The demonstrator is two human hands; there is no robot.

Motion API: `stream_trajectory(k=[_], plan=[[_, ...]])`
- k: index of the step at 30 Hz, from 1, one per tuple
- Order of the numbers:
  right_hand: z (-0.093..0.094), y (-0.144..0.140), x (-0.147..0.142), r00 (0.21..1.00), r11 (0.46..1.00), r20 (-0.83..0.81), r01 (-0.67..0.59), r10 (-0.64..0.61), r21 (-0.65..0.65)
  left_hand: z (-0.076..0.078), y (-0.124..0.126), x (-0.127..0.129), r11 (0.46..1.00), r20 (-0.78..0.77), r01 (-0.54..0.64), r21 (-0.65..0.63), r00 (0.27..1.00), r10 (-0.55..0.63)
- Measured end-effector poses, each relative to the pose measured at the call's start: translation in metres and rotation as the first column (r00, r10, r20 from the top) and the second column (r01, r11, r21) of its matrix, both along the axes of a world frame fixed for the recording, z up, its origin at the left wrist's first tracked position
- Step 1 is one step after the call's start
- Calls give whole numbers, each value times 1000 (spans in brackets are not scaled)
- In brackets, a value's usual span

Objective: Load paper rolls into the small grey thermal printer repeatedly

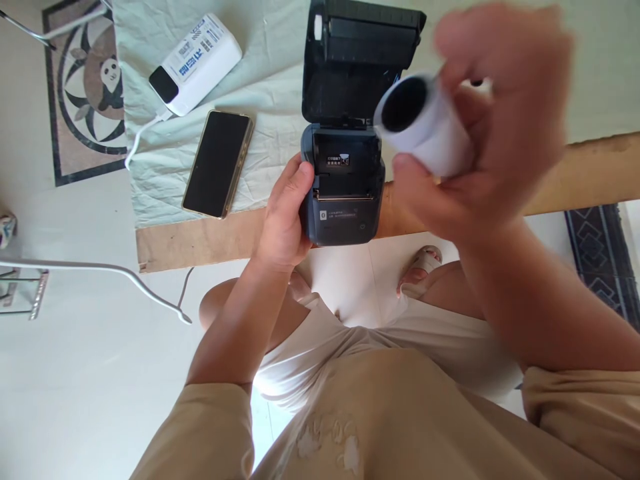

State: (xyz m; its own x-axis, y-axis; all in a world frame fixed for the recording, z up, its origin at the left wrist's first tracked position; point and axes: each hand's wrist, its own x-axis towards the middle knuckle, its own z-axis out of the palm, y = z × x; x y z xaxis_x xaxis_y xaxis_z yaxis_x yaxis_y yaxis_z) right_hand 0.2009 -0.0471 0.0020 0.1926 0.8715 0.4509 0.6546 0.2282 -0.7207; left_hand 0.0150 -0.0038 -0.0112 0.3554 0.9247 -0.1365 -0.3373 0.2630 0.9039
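Observation:
A dark portable label printer (pixel 345 217) rests in my left hand (pixel 287 217), whose fingers wrap round its left side with the thumb on the edge. Its lid (pixel 353 87) stands swung up, and the paper bay below shows no roll inside. Up and to the right, my right hand (pixel 510 127) is closed round a white paper roll (pixel 435 133) with a dark hollow core facing left. The roll is just beside the lid and above the printer's right side; whether they touch I cannot tell. Motion blurs the right hand.
A black-screened phone (pixel 219 165) lies on the pale green cloth (pixel 275 87) to the left. Beyond it is a white power bank (pixel 197 63) with a white cable plugged in. The table's wooden edge (pixel 210 237) runs in front of me. Another white cable (pixel 110 267) hangs at the left.

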Motion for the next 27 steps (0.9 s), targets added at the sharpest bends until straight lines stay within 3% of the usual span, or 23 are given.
stream_trajectory(k=[3, 5, 11, 21, 25, 27], plan=[[-3, 5, -11, 974, 953, 228, -56, -14, 297, -4, 3, -4, 998, 20, 51, 47, 998, -52], [-5, 7, -16, 955, 926, 296, -107, -5, 362, -6, 5, -8, 993, 25, 101, 56, 994, -103], [-15, 13, -18, 946, 945, 324, -129, 26, 300, -10, 6, -13, 988, 53, 110, 105, 992, -116], [-15, 16, -14, 960, 903, 266, -193, 92, 384, -7, 3, -12, 992, 31, 103, 73, 994, -106], [-13, 8, -17, 929, 863, 328, -303, 172, 405, -8, 4, -11, 991, 81, 94, 96, 991, -102], [-15, 3, -20, 905, 868, 378, -338, 195, 364, -9, 4, -12, 989, 99, 108, 104, 988, -118]])
